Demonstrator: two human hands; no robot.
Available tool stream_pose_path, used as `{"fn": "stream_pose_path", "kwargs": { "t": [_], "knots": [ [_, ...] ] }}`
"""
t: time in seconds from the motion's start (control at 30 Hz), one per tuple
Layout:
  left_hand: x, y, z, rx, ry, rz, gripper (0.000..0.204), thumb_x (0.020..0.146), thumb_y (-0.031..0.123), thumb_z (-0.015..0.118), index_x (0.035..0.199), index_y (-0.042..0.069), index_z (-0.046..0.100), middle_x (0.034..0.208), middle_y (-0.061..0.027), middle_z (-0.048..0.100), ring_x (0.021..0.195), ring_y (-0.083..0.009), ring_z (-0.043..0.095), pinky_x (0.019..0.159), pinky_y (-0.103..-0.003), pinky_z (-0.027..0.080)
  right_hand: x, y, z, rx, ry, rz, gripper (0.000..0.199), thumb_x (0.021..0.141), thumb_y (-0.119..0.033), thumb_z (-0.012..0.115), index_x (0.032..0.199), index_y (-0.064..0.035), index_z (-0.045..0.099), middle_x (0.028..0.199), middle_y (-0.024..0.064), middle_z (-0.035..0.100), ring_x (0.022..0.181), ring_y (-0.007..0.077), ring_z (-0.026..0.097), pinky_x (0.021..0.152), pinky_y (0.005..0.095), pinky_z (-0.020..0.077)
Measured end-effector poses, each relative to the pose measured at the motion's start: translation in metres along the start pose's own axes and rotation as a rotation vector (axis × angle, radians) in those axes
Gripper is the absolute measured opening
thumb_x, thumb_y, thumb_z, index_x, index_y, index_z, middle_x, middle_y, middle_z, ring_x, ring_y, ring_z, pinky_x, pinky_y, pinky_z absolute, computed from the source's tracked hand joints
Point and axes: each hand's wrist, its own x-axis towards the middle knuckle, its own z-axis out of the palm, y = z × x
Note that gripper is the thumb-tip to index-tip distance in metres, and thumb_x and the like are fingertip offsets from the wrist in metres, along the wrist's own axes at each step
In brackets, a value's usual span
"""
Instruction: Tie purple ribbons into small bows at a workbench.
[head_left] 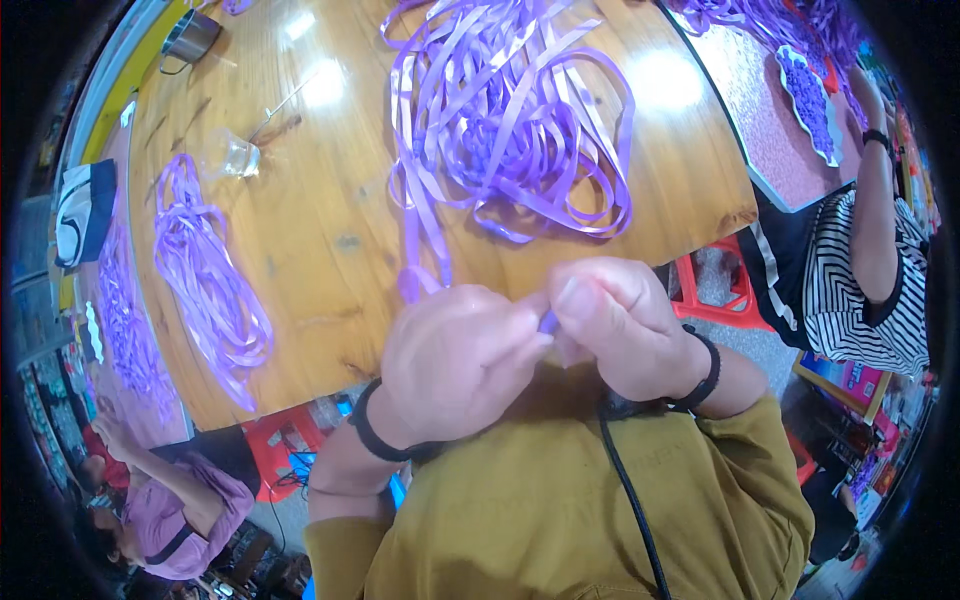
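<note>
Your left hand (455, 360) and right hand (630, 325) meet at the near edge of the table (320, 250), wrists angled inward, fingers curled. Between them, both pinch a bit of purple ribbon (548, 321); the pile (510, 125) spreads from the far edge toward you.

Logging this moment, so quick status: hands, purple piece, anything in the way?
Left hand and right hand together, fingers pinched. Small purple piece between them, mostly hidden. Purple ribbon heap on table just beyond; nothing visibly blocking the hands.
</note>
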Motion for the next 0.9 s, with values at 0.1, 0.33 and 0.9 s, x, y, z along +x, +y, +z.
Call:
{"fn": "stream_pose_path", "kwargs": {
  "t": [0.1, 0.33, 0.9],
  "knots": [
    [-0.001, 0.002, 0.005, -0.263, 0.153, -0.066, 0.021, 0.071, 0.005, 0.063, 0.091, 0.003, 0.057, 0.066, -0.0087, 0.055, 0.054, -0.0244, 0.052, 0.046, -0.033, 0.039, -0.001, 0.0, 0.0, 0.039, 0.011, 0.013, 0.036, 0.091, -0.026, 0.038, 0.066, -0.0034, 0.05, 0.058, 0.0014, 0.05, 0.052, 0.0074, 0.045, 0.048, 0.0219, 0.034],
    [0.001, 0.01, 0.002, -0.164, 0.052, -0.111, 0.013, 0.08, 0.011, 0.058, 0.084, 0.0, 0.053, 0.068, -0.0096, 0.055, 0.061, -0.02, 0.052, 0.056, -0.03, 0.041, -0.002, 0.0, -0.002, -0.025, -0.029, -0.114, 0.036, 0.091, -0.023, 0.037, 0.063, -0.0027, 0.049, 0.058, 0.0022, 0.05, 0.053, 0.0088, 0.044, 0.05, 0.023, 0.0346],
    [-0.022, 0.01, -0.018, -0.675, 0.319, -0.623, 0.035, 0.077, 0.017, 0.062, 0.1, -0.004, 0.046, 0.068, -0.004, 0.05, 0.057, -0.0085, 0.045, 0.051, -0.021, 0.036, 0.001, -0.017, -0.017, -0.012, -0.213, 0.064, 0.032, 0.09, -0.023, 0.04, 0.074, 0.0008, 0.055, 0.071, 0.0051, 0.054, 0.068, 0.0118, 0.048, 0.065, 0.024, 0.0378]
  ]
}}
